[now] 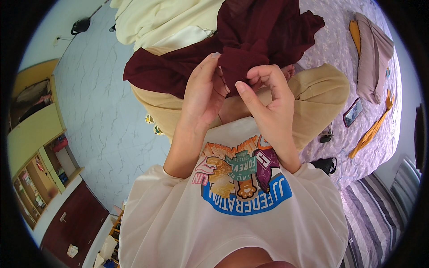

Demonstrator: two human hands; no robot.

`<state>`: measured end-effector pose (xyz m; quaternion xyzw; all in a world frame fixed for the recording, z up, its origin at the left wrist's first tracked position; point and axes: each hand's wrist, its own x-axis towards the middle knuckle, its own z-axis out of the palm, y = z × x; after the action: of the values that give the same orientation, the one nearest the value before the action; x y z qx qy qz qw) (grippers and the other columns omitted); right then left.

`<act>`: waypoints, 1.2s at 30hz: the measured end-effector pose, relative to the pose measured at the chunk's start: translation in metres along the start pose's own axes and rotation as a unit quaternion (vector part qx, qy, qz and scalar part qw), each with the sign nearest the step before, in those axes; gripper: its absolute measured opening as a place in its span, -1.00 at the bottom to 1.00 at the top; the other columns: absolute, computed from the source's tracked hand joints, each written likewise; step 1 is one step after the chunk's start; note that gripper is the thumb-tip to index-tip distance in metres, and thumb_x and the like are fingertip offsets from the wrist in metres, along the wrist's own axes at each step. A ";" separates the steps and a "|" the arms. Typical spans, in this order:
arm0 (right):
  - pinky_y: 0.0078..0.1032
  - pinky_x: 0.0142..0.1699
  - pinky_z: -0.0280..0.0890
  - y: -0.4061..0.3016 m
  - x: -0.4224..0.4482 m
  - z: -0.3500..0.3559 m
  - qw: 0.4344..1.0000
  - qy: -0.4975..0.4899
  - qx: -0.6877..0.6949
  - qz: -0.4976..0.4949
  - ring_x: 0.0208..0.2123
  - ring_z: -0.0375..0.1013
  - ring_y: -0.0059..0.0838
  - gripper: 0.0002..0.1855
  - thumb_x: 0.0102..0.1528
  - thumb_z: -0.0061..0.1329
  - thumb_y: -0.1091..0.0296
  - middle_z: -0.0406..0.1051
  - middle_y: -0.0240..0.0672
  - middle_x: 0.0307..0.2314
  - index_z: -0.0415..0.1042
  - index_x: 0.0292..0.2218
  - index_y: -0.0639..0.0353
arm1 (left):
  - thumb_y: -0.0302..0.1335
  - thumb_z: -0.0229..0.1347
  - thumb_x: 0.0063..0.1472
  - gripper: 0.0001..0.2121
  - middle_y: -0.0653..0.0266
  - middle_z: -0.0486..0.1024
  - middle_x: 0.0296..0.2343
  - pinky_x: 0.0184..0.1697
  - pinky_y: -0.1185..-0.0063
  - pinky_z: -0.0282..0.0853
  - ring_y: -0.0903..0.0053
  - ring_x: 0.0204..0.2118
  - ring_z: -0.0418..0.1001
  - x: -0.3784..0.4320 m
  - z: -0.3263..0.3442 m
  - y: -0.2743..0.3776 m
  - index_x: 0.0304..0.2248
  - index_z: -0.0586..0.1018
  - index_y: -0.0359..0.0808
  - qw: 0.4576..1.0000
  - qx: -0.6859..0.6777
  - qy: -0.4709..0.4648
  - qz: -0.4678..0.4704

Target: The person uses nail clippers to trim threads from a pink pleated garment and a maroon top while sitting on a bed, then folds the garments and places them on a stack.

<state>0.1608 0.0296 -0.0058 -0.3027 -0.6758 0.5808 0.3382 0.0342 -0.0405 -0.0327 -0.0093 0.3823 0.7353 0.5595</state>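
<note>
A dark maroon knit garment lies bunched across my crossed legs and the bed in front of me. My left hand grips a narrow folded end of it, perhaps a cuff, with the thumb along its left edge and the fingers partly hidden behind. At the right side of that same end, my right hand holds the fabric between a bent forefinger and the thumb; its other fingers curl beneath. The raised end stands between both hands, above my lap.
Cream fabric is heaped beyond the garment. On the floral bedsheet at right lie a folded mauve cloth, a phone, an orange strip of cloth and a black pouch. Tiled floor and a cabinet are at left.
</note>
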 end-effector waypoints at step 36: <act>-0.70 -0.23 0.28 0.027 0.003 -0.014 0.977 0.034 0.152 0.145 -0.39 0.39 -0.67 -0.93 0.16 -0.11 0.48 0.39 -0.41 -0.47 0.32 -0.33 0.29 | -0.70 0.10 0.06 -0.71 0.39 0.41 -0.27 -0.17 0.72 0.29 0.75 -0.30 0.31 0.006 0.000 -0.014 -0.17 0.48 -0.36 0.876 0.442 -0.071 0.182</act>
<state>0.1707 0.0443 -0.0303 -0.3622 -0.5169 0.7086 0.3153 0.0441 -0.0343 -0.0431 0.3612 0.6212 0.5777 0.3871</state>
